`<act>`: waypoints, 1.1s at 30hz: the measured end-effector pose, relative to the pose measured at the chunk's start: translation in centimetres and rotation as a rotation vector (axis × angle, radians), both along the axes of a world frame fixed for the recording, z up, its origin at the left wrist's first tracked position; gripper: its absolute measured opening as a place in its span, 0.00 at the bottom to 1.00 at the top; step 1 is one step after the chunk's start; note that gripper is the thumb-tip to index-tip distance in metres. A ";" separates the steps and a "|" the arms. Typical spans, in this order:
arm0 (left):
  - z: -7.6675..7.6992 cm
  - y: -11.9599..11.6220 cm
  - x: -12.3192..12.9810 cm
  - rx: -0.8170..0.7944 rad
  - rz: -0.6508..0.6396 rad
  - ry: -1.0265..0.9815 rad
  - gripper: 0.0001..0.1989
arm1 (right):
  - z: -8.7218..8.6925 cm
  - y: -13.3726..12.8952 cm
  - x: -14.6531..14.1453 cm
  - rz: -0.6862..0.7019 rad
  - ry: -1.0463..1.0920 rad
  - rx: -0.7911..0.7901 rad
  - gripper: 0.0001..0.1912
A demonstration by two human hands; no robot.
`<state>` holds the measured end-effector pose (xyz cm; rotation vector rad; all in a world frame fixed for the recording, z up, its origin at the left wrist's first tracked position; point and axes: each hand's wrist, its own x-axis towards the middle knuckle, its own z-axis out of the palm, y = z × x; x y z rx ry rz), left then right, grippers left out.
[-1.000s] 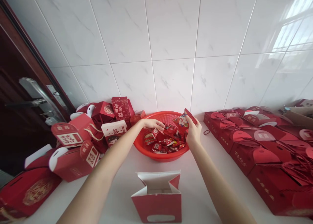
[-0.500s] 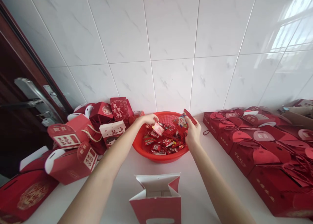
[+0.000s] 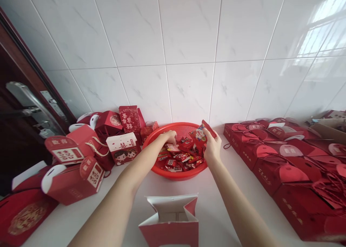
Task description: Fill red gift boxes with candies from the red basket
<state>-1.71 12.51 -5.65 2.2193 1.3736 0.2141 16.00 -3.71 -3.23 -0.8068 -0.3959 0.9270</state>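
A red plastic basket (image 3: 180, 175) stands against the wall, partly filled with small wrapped sweets (image 3: 186, 157), mostly red. My left hand (image 3: 170, 136) reaches into its back left part with fingers curled down among the sweets; the fingertips and whatever they pinch are hidden. Over the basket's right side, my right hand (image 3: 213, 142) grips a red snack packet (image 3: 199, 134) with a colourful print, tilted up between thumb and fingers. Nearer to me, between my forearms, an open red paper box (image 3: 171, 232) with a white inside stands upright.
Assorted red gift boxes (image 3: 78, 178) crowd the left side, one (image 3: 124, 149) printed with cartoon faces. Rows of closed red boxes (image 3: 270, 167) with cords fill the right. A tiled wall (image 3: 189, 88) rises behind the white tabletop (image 3: 213, 203). A dark door with a metal handle (image 3: 35, 99) is at left.
My left hand has moved slightly right and down into the sweets, its fingers now pointing downward. My right hand keeps the packet in nearly the same place. The view has shifted slightly.
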 end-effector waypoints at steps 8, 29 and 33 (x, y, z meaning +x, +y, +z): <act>2.1 -0.8 -0.6 -0.238 0.028 -0.117 0.08 | -0.2 0.1 -0.1 0.000 -0.004 0.004 0.17; 4.3 -5.7 -2.0 -0.231 0.035 -0.462 0.20 | -0.3 0.3 -0.1 -0.002 0.013 0.001 0.16; 4.2 -5.6 -1.4 -0.195 0.053 -0.474 0.19 | -0.4 0.3 0.0 -0.069 -0.010 0.018 0.18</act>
